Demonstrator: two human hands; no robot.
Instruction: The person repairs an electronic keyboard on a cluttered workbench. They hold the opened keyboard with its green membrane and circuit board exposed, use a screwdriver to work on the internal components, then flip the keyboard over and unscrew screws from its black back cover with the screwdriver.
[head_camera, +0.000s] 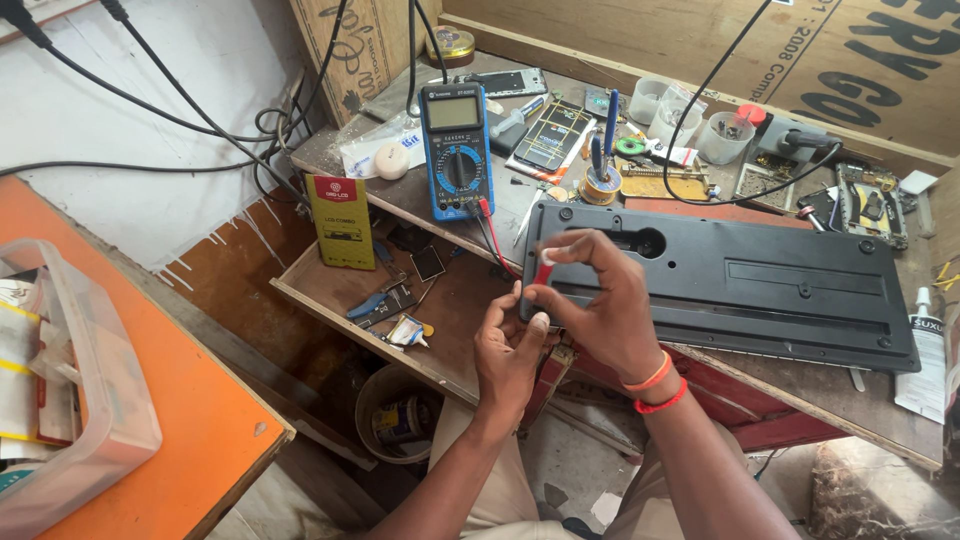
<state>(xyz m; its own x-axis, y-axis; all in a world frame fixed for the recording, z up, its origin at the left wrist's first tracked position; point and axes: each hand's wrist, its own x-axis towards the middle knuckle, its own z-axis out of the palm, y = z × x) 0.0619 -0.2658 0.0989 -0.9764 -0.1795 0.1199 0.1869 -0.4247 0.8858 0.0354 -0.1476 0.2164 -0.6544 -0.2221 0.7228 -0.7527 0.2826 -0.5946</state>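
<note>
arms: bare, no sleeves | right wrist: orange band, red band | trousers: beige

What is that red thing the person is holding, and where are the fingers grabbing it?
The right hand pinches a small red tool or probe near its upper end. The left hand meets its lower tip; whether it grips there cannot be told.

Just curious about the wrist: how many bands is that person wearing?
2: an orange band and a red band, side by side on the right wrist. None shows on the left arm.
</note>
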